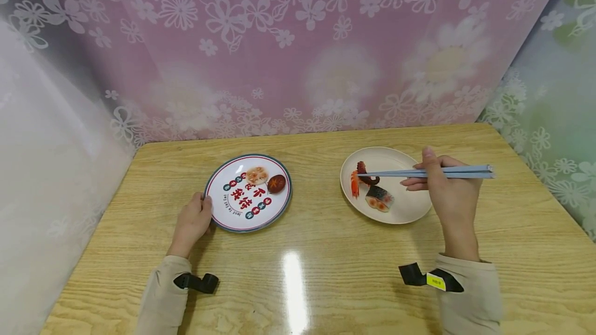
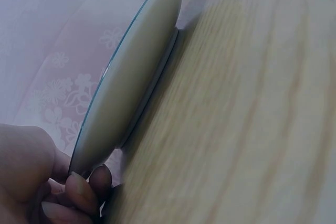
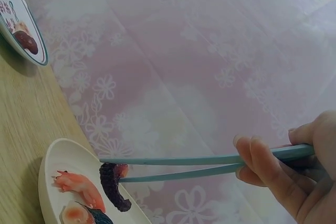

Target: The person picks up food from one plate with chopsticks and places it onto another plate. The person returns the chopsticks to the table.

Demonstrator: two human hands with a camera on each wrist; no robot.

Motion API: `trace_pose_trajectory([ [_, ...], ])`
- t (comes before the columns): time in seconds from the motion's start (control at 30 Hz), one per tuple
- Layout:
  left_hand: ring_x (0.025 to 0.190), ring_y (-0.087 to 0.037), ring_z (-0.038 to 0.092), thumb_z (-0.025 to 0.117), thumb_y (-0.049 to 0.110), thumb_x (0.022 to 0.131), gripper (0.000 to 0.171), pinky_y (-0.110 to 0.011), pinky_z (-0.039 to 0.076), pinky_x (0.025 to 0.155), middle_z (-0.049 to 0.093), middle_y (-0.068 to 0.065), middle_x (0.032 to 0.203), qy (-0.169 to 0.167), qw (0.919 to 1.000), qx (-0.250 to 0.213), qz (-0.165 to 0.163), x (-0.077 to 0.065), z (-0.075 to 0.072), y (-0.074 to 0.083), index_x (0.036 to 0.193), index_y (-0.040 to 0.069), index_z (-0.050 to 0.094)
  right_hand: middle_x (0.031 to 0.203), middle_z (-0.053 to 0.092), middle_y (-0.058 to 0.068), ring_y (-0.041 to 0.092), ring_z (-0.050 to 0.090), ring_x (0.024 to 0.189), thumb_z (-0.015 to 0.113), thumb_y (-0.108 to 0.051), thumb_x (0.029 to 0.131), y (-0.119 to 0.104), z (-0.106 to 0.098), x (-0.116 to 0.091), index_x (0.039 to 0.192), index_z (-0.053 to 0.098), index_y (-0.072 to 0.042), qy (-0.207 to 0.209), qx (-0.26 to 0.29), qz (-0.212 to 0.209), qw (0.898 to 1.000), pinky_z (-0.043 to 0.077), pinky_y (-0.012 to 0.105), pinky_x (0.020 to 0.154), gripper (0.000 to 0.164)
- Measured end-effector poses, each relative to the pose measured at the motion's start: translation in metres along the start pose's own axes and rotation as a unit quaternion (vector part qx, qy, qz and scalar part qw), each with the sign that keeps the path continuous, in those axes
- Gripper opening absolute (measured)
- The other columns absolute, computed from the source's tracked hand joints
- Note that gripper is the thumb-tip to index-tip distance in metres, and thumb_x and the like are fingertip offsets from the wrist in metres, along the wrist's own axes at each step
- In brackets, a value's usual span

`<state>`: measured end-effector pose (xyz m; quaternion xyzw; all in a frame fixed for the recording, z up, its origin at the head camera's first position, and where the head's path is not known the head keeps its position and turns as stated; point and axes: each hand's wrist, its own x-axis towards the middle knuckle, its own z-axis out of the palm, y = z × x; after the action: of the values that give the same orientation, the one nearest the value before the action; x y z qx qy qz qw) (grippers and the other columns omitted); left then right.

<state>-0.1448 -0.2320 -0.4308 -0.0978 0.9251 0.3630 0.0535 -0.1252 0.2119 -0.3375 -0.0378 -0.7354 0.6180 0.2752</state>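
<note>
Gripping chopsticks (image 1: 396,173), right hand (image 1: 446,190) sits right of tentacle (image 3: 110,183).

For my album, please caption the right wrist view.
Right hand holding chopsticks, tips at a dark tentacle, shrimp on the plate.

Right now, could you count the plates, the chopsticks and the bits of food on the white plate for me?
Plates: 2 (white plate, beige plate)
Chopsticks: 2
Food on the white plate: 2 (pale slice, brown mushroom)
Total: 6
</note>
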Motion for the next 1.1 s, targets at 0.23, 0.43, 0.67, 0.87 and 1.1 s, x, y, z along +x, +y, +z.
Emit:
trace_pose_trajectory([
  [0.23, 0.049, -0.018, 0.053, 0.03, 0.021, 0.105, 0.035, -0.031, 0.041, 0.049, 0.054, -0.011, 0.067, 0.0, 1.0, -0.003, 0.002, 0.0, 0.0, -0.001, 0.12, -0.007, 0.045, 0.057, 0.066, 0.005, 0.015, 0.063, 0.044, 0.062, -0.025, 0.095, -0.001, 0.004, -0.001, 0.079, 0.071, 0.003, -0.007, 0.008, -0.005, 1.0, 0.049, 0.026, 0.044, 0.033],
  [0.43, 0.048, -0.018, 0.052, 0.03, 0.021, 0.105, 0.034, -0.031, 0.041, 0.049, 0.054, -0.011, 0.066, 0.0, 1.0, -0.004, 0.002, 0.0, 0.0, -0.001, 0.117, -0.006, 0.046, 0.057, 0.066, 0.005, 0.015, 0.064, 0.044, 0.062, -0.023, 0.095, -0.001, 0.006, -0.002, 0.078, 0.07, 0.003, -0.012, 0.011, -0.005, 1.0, 0.049, 0.027, 0.044, 0.032],
  [0.67, 0.048, -0.018, 0.052, 0.029, 0.021, 0.105, 0.033, -0.031, 0.041, 0.049, 0.053, -0.01, 0.065, -0.002, 1.0, -0.004, 0.001, -0.001, -0.001, -0.001, 0.115, -0.006, 0.046, 0.058, 0.067, 0.006, 0.015, 0.064, 0.046, 0.062, -0.024, 0.095, -0.002, 0.008, -0.003, 0.079, 0.07, 0.005, -0.019, 0.0, -0.008, 1.0, 0.05, 0.027, 0.044, 0.034],
  [0.87, 0.048, -0.017, 0.052, 0.03, 0.021, 0.104, 0.034, -0.031, 0.04, 0.049, 0.053, -0.01, 0.063, 0.001, 1.0, -0.001, 0.003, 0.0, 0.0, 0.0, 0.117, -0.007, 0.046, 0.058, 0.067, 0.007, 0.014, 0.064, 0.046, 0.061, -0.024, 0.096, -0.003, 0.012, -0.005, 0.08, 0.069, 0.007, -0.025, -0.008, -0.012, 1.0, 0.05, 0.027, 0.045, 0.035],
  [1.1, 0.048, -0.017, 0.052, 0.03, 0.021, 0.104, 0.034, -0.031, 0.041, 0.049, 0.053, -0.01, 0.064, 0.001, 1.0, -0.002, 0.004, 0.0, 0.0, -0.001, 0.116, -0.007, 0.046, 0.058, 0.067, 0.006, 0.015, 0.065, 0.047, 0.06, -0.026, 0.096, -0.004, 0.015, -0.006, 0.081, 0.069, 0.007, -0.038, 0.001, -0.009, 0.999, 0.051, 0.027, 0.046, 0.037],
])
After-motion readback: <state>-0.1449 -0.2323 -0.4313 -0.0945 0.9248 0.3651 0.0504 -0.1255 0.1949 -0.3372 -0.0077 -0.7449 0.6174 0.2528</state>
